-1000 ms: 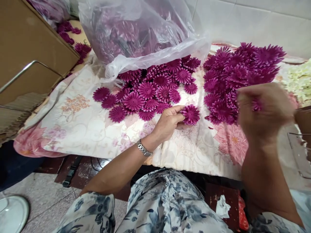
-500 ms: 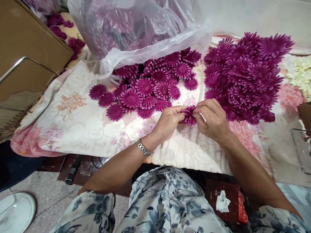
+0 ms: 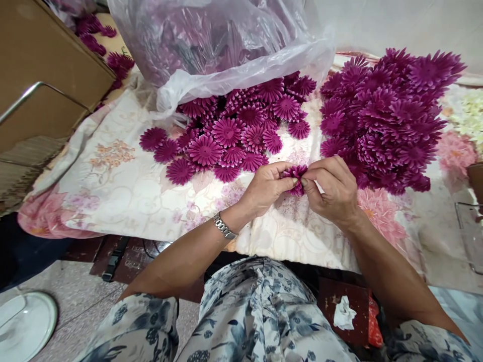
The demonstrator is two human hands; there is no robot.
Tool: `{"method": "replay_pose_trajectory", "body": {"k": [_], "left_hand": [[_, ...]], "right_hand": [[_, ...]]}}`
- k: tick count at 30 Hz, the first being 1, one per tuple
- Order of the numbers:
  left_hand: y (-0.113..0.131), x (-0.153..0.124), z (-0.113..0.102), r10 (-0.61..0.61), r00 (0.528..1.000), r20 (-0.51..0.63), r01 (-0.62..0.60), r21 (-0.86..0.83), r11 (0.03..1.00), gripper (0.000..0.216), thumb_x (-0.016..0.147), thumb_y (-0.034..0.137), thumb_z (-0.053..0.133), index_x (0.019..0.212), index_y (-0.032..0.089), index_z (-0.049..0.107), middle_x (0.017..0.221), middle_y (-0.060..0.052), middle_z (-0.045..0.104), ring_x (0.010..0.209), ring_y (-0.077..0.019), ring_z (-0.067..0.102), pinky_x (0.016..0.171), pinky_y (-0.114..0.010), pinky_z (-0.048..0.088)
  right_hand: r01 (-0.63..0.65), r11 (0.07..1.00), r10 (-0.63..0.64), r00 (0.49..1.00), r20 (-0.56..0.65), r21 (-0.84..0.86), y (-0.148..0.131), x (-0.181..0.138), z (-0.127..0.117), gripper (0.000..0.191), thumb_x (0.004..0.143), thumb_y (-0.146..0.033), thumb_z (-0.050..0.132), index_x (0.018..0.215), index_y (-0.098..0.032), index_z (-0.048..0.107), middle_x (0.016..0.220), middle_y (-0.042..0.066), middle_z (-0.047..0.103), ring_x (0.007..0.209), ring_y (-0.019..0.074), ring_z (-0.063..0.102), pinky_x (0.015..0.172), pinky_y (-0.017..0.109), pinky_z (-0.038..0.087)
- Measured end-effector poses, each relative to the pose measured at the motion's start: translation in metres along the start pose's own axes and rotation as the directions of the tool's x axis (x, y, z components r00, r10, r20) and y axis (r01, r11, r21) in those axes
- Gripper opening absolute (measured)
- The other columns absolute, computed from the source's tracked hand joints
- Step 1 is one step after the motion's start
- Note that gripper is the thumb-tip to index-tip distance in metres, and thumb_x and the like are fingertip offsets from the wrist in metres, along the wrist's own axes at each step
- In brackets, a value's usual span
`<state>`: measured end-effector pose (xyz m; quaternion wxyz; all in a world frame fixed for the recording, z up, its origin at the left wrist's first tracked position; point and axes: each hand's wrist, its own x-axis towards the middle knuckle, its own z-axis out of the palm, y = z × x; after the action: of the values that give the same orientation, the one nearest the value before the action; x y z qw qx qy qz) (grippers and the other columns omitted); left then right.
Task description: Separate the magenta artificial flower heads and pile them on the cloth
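Between my two hands, just above the floral cloth [image 3: 158, 201], is a purple artificial flower [image 3: 297, 173]. My left hand [image 3: 267, 186], with a metal watch at the wrist, pinches its left side between thumb and fingers. On the other side my right hand [image 3: 332, 188] has thumb and forefinger pressed together at the petals. Behind my left hand lies a loose spread of flat purple flower heads [image 3: 226, 136], coming out of a clear plastic bag [image 3: 211, 50]. A taller pile of fuller purple flowers [image 3: 392, 115] stands beyond my right hand.
A cardboard box [image 3: 41, 65] with a metal handle takes up the left side. Cream flowers [image 3: 468, 115] lie at the far right, near a wire frame [image 3: 468, 236]. A white round lid-like object [image 3: 26, 324] and crumpled tissue [image 3: 344, 312] are lower down.
My right hand has drawn slightly to the right, and its fingers have shifted on the petals. My left thumb now lies further over the flower. The view has moved a little.
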<state>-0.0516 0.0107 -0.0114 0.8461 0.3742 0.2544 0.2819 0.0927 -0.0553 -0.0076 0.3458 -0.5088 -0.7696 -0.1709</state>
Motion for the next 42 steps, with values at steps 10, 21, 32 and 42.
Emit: {"method": "replay_pose_trajectory", "body": {"k": [10,21,32,42], "left_hand": [[-0.006,0.002,-0.003,0.209,0.978,-0.006,-0.201,0.252,0.947,0.015,0.064,0.005,0.056,0.07,0.013,0.067,0.064,0.004,0.062,0.058,-0.0046,0.052,0.058,-0.018,0.042],[-0.006,0.004,-0.001,0.199,0.965,-0.172,-0.159,0.221,0.962,0.019,0.069,0.006,0.055,0.083,0.017,0.061,0.066,0.004,0.059,0.05,-0.006,0.053,0.045,-0.018,0.045],[0.008,-0.004,-0.004,0.243,0.961,-0.136,-0.175,0.38,0.908,0.023,0.071,0.01,0.049,0.074,0.016,0.071,0.065,0.001,0.064,0.048,-0.0058,0.05,0.043,-0.018,0.044],[0.012,-0.007,0.0,0.389,0.907,0.16,-0.395,0.645,0.654,0.01,0.073,0.024,0.068,0.07,0.015,0.066,0.07,-0.001,0.064,0.067,-0.0096,0.055,0.067,-0.023,0.045]], "right_hand": [[-0.13,0.975,0.127,0.992,0.025,0.181,-0.004,0.001,-0.003,0.009,0.081,-0.013,0.057,0.075,-0.02,0.055,0.072,0.004,0.058,0.071,0.0157,0.055,0.064,0.031,0.047],[-0.329,0.845,0.371,0.929,-0.018,0.423,-0.006,-0.003,0.004,0.009,0.083,-0.015,0.053,0.076,-0.02,0.052,0.076,0.003,0.053,0.073,0.0153,0.053,0.067,0.033,0.042],[-0.337,0.754,0.444,0.894,-0.06,0.563,0.01,-0.001,-0.012,0.009,0.084,-0.02,0.056,0.075,-0.02,0.055,0.077,0.002,0.055,0.073,0.015,0.052,0.066,0.032,0.04],[-0.286,0.871,0.273,0.958,0.091,0.4,0.0,0.001,-0.007,0.007,0.082,-0.015,0.055,0.077,-0.02,0.054,0.077,0.003,0.057,0.073,0.0153,0.057,0.065,0.031,0.044]]}}
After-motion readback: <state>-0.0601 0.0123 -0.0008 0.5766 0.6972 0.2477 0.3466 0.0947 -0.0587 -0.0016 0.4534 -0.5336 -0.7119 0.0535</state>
